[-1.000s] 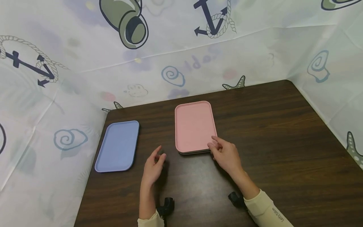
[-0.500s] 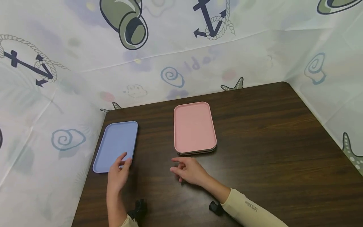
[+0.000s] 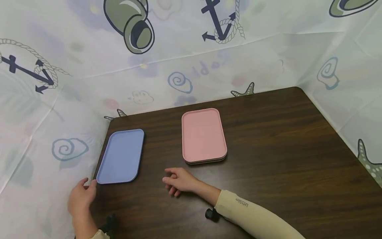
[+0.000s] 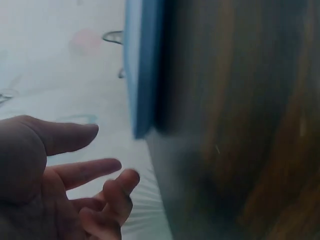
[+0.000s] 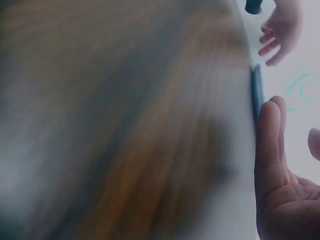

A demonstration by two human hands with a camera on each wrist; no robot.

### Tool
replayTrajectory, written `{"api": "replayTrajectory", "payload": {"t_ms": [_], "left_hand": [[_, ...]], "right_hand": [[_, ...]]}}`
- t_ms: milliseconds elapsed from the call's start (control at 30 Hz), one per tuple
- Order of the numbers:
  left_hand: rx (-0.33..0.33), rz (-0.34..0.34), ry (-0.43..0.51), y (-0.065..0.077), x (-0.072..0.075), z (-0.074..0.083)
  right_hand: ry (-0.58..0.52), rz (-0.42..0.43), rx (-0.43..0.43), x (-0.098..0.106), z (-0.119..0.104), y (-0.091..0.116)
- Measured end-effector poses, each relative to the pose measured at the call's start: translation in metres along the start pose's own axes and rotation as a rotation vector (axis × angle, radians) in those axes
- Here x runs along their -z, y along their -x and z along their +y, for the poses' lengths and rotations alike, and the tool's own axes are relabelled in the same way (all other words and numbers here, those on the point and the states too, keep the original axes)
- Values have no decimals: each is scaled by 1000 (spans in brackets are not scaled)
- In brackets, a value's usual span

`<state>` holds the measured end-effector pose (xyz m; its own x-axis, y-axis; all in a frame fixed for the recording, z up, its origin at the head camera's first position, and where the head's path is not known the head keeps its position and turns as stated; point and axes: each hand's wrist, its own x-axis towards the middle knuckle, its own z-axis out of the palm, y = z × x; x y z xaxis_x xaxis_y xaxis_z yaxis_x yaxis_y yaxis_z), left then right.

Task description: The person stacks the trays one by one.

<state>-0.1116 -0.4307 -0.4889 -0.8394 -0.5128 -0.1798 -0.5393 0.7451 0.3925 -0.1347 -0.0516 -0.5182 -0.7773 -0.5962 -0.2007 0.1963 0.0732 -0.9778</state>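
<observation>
A blue rectangular tray (image 3: 120,156) lies on the left part of the table, and its edge shows in the left wrist view as a blue strip (image 4: 142,70). Just off its near left corner is my left hand (image 3: 82,197), thumb and fingers apart with nothing between them; a gap shows between hand and tray in the left wrist view. My right hand (image 3: 180,181) hovers over the table, below and between the trays, its fingers loosely bent and holding nothing. A pink tray (image 3: 204,136) tops a small stack near the table's middle; the trays beneath show only as thin edges.
The dark wood table (image 3: 268,142) reaches back to a patterned white cloth (image 3: 161,53) that hangs behind it and along both sides. A black wrist mount (image 3: 212,215) sits under the right forearm, close above the table.
My left hand has moved left, passing over the blue tray's near end to its outer corner. My right hand has left the pink stack's near right corner and moved left. Both trays stay put.
</observation>
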Motion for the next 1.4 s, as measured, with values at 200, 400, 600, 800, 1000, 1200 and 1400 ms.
{"api": "replayTrajectory", "payload": {"t_ms": [200, 400, 600, 800, 1000, 1200, 1400], "left_hand": [[-67, -55, -58, -18, -7, -4], [-123, -7, -67, -27, -18, 4], [-90, 35, -54, -28, -23, 5], [-136, 19, -25, -18, -27, 6], [-158, -107, 42, -1, -30, 16], [-122, -190, 194, 23, -29, 34], [-41, -261, 378, 47, -37, 46]], "right_hand": [[-85, 9, -55, -12, 5, -15], [-123, 14, -80, -11, 6, -24], [-126, 7, -77, -10, 6, -28], [-130, 12, -77, -11, 9, -31], [-120, 27, -85, -13, 10, -34], [-99, 53, -92, -14, 8, -35], [-96, 69, -90, -15, 6, -36]]}}
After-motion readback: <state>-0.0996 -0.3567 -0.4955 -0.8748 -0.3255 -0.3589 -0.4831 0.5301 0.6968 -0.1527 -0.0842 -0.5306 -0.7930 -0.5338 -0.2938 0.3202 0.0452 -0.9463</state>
